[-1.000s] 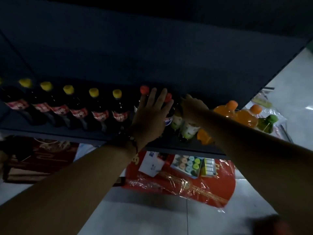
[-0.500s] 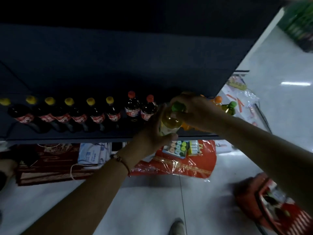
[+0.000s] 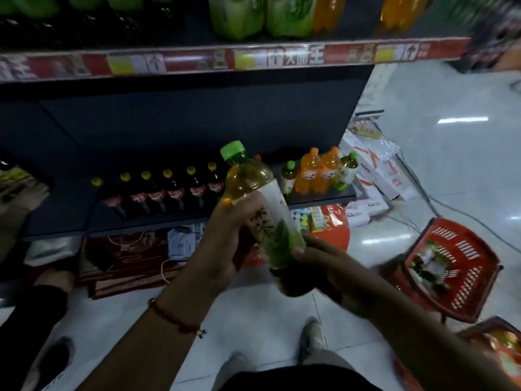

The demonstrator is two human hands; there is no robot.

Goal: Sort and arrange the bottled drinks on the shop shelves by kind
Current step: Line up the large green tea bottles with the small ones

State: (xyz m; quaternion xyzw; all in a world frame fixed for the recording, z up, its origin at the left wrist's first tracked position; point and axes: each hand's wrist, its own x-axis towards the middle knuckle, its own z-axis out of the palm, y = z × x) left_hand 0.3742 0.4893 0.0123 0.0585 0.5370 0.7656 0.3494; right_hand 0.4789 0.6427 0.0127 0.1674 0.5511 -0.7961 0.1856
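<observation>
I grip the green-capped tea bottle (image 3: pixel 255 193) in my left hand (image 3: pixel 225 244), my right hand (image 3: pixel 315 266) cupping its base, to read its label for sorting.

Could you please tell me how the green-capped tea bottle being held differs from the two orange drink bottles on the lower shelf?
The tea bottle has a green cap and pale amber liquid; the orange bottles have orange caps and bright orange liquid. The tea bottle is off the shelf, tilted, held by the left hand and the right hand; the orange bottles stand upright side by side. The tea bottle's label is white with green leaves, theirs blue and white. All are capped.
</observation>
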